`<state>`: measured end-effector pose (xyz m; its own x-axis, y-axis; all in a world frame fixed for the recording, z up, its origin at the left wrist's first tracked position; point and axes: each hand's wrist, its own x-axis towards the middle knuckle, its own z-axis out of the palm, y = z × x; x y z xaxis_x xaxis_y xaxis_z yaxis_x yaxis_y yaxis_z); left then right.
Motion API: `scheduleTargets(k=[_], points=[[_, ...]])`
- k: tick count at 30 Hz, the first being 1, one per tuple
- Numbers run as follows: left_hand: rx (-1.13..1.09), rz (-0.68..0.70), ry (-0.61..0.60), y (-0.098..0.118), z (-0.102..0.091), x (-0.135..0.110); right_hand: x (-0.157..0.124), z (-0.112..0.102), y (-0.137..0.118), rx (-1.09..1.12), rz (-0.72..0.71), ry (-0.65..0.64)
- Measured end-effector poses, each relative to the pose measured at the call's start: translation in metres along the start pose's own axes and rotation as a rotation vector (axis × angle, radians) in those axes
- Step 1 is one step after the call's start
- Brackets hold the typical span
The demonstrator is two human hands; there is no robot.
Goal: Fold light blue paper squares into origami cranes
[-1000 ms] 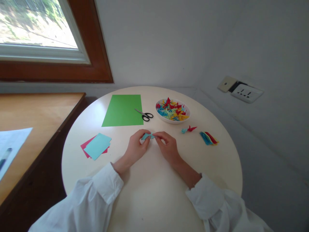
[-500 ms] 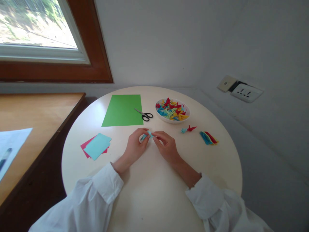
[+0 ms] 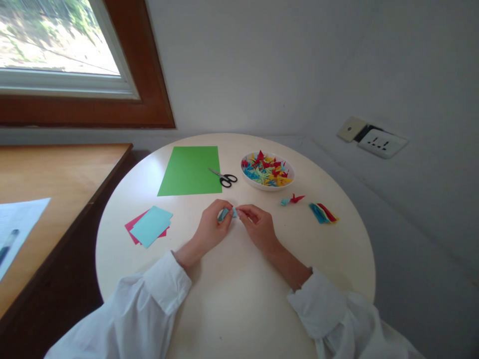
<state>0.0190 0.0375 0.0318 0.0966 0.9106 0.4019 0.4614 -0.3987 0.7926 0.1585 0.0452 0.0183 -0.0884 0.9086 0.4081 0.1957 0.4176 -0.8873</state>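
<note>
Over the round counter (image 3: 232,299), the left hand (image 3: 214,221) pinches a small light-blue paper (image 3: 223,215) with fingers almost together; the right hand (image 3: 259,227), its fingers also nearly closed, holds the paper's right end.

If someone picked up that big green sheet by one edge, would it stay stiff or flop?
The green sheet would probably flop somewhat, since it looks thin and broad, like paper. It is likely light for its size, with no visible thickness at its edges. The scissors lie across its right edge, so they might slide or drag it askew.
</note>
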Motion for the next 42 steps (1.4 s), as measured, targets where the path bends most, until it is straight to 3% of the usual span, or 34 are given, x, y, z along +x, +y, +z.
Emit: scheduleTargets(k=[11,42], points=[[-0.032,-0.025,0.002,-0.0027,0.0005,-0.0015,0.0027,0.0018,-0.0037,0.188,0.196,0.041],[-0.093,0.004,0.022,-0.0041,0.0037,-0.0017,0.0014,0.0037,-0.0057,0.244,0.23,0.065]])
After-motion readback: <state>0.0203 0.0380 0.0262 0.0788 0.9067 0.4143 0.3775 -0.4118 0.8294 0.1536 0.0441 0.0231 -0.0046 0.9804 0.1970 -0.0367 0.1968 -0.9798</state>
